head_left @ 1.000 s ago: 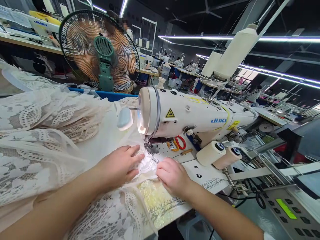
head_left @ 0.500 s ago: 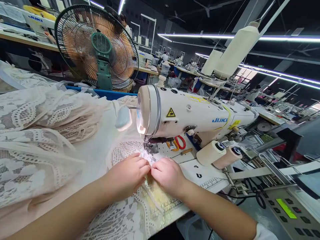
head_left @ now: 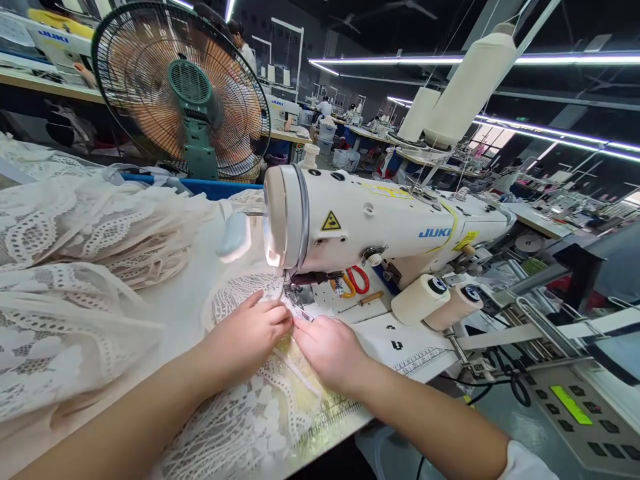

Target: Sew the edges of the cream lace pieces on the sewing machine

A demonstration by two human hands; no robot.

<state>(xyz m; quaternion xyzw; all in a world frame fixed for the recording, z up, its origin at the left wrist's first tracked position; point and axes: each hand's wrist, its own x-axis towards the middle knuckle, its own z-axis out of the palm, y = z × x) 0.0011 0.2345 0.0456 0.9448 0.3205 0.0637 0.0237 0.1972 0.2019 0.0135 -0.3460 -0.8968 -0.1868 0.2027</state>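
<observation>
Lying under fingers (head_left: 274, 315): white lace (head_left: 243, 291)

The lace (head_left: 235, 420) is off-white, patterned with flowers and eyelets.

Left of the long white metal sewing machine (head_left: 360, 213), the rumpled cream lace fabric (head_left: 85, 307) runs out of view; below the machine, the bare left hand (head_left: 247, 337) hides some.
</observation>
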